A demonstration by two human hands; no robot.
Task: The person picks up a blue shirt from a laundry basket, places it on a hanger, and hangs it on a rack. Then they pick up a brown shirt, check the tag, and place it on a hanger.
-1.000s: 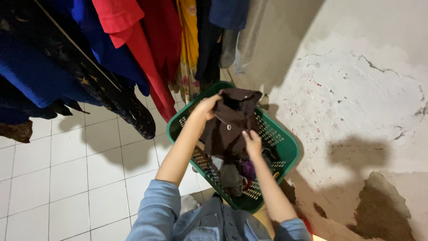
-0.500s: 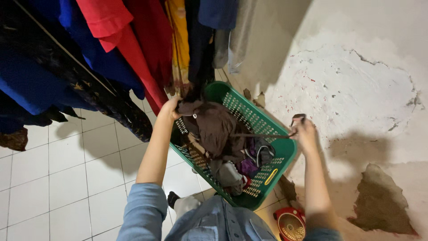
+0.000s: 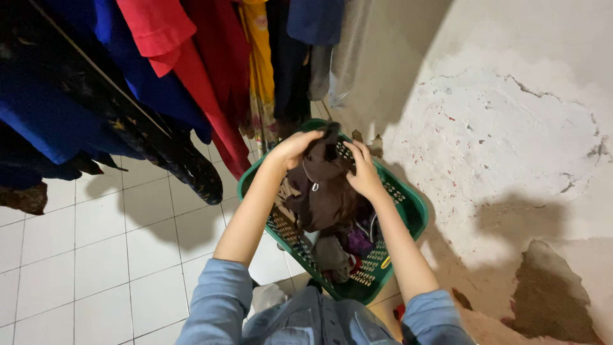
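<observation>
A dark brown garment (image 3: 325,191) hangs above a green plastic laundry basket (image 3: 412,214) that holds several more clothes. My left hand (image 3: 292,148) grips the garment's top edge on the left. My right hand (image 3: 364,171) grips the same top edge on the right, close to the left hand. Both arms reach out over the basket, in light blue denim sleeves rolled to the elbow.
Hanging clothes fill the upper left: blue (image 3: 57,102), red (image 3: 191,70), yellow (image 3: 258,70) and dark ones, on a slanted rail. White floor tiles (image 3: 96,255) lie at the left. A cracked, peeling white wall (image 3: 511,140) stands at the right, close to the basket.
My right hand, out to the right of the basket half a second ago, has come back to the garment and taken hold of its top beside my left hand.
</observation>
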